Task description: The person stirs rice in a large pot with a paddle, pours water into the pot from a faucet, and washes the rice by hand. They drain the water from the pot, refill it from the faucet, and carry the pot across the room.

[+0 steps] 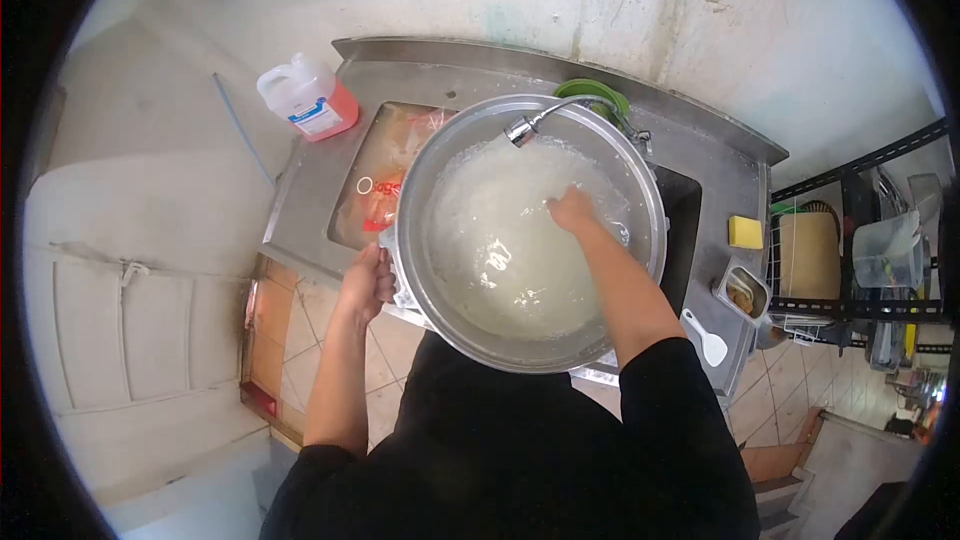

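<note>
A large round metal pot sits over the sink, full of cloudy whitish water. Whatever lies beneath the surface is hidden by the cloudiness. My left hand is closed around the pot's side handle at the left. Inside the pot, right of its middle, my right hand dips into the water; its fingers are mostly hidden. Above the pot's far side hangs a chrome faucet head, with no stream visible from it.
Left basin holds a plastic bag with red print. A jug of pink liquid stands at the left. Right are a yellow sponge, small metal tray, white rice paddle and a black rack. Behind is a green bowl.
</note>
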The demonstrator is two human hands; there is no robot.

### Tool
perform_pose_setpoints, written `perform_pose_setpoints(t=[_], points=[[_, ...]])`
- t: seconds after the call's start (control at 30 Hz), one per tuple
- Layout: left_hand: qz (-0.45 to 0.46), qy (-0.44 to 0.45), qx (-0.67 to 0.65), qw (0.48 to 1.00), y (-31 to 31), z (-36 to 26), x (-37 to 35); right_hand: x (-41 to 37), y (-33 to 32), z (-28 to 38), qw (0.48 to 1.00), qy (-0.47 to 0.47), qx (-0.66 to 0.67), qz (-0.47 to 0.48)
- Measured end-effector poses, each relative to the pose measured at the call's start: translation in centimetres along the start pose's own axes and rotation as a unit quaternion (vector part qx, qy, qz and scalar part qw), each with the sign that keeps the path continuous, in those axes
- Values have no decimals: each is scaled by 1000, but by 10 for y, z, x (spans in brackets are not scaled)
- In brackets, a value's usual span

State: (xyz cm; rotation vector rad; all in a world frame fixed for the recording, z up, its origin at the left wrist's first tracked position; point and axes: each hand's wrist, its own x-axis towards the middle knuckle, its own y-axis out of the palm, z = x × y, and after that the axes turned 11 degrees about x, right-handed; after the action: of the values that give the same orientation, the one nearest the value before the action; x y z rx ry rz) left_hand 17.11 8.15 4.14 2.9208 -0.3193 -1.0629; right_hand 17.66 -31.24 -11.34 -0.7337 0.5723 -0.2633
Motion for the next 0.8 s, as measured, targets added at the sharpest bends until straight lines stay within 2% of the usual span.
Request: perform_pose_setpoints(t=[0.13,0.27,0.33,0.43,0.57,0.67,0.73,0.77,0.8], points=[[43,-5,-42,998,-7,3,5,-5,17,8,998,24,12,-63],[16,-23,-44,999,-20,7,10,-1,30,23,996,68,-48,-42],[15,-31,-50,998,-29,12,15,-4,36,34,989,57,-34,-134],[33,-43,-78,996,-42,20,22,-9,40,49,984,55,9,-168],[42,-56,-87,994,-54,22,28,-9,51,52,985,75,14,-155],[61,-72,-93,991,-64,27,32,-11,57,60,988,26,-41,-149],[68,-84,-113,988,-69,31,28,-17,64,69,982,-33,-153,-103],[100,-80,-134,983,-73,32,28,-19,72,69,982,-28,-153,-104],[92,-86,-136,983,-72,33,28,-22,81,69,981,-46,-142,-126]])
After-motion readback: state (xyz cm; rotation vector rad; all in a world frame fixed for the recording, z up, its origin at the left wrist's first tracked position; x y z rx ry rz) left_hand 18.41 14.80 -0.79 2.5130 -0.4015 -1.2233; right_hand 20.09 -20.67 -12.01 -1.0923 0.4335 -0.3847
